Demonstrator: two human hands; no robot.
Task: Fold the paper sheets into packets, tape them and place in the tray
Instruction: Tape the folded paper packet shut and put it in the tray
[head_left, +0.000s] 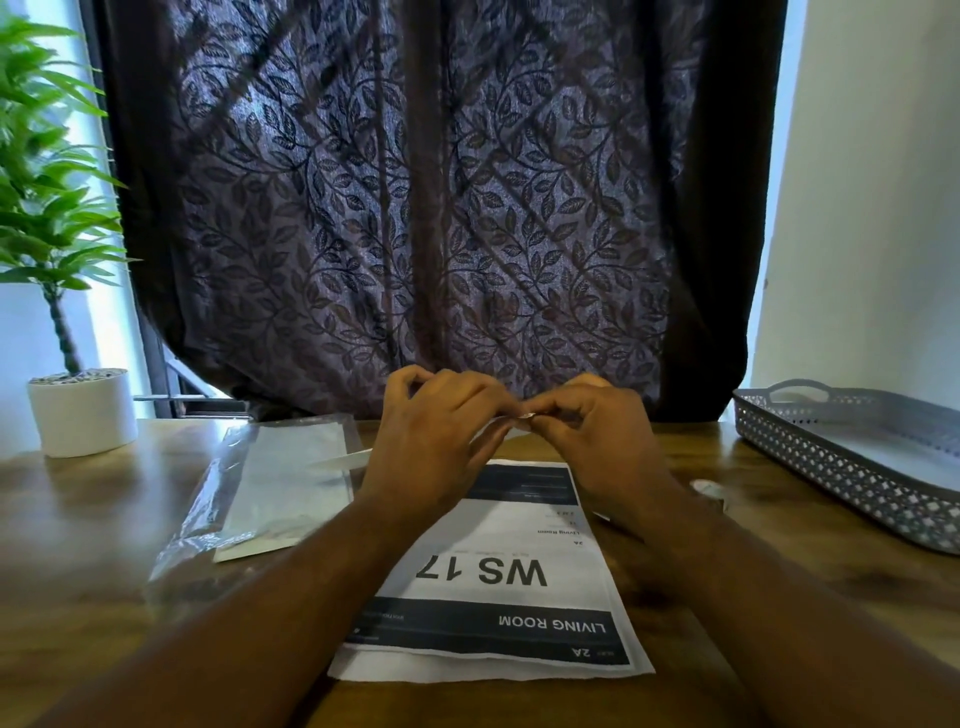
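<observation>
Your wooden counter (104, 519) carries the printed paper sheet (498, 577) right before you — the grey tray (852, 467) sits far right. Above the sheet's far edge, your left hand (436, 431) and right hand (597, 436) meet, fingertips pinching a small tape piece (524, 415) together.

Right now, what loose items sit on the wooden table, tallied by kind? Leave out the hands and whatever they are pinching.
Printed paper sheet: 1
Clear plastic bag of white sheets: 1
Grey perforated tray: 1
Potted plant in a white pot: 1
Small pale item near the tray, too blurred to identify: 1
Total: 5
</observation>
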